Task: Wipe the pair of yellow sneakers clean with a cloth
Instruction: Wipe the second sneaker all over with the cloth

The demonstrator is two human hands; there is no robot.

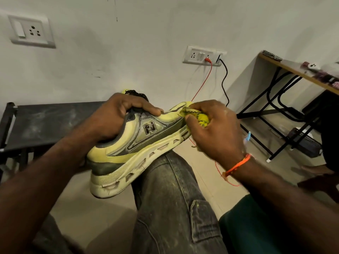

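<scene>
Yellow sneaker (139,142); apparently "N" logo (150,127)

one view only, head cam, wide-angle, worn by the person, looking fwd and down over their own lap. very close in: left hand (117,116) and right hand (214,129) fill the mid frame with the sneaker (139,143) across the knee (170,180). far side is the wall (128,52) w/ sockets, tilted and bowed by the lens. bench (45,121) far left, desk (302,74) far right. no 2nd view to overlap.
</scene>
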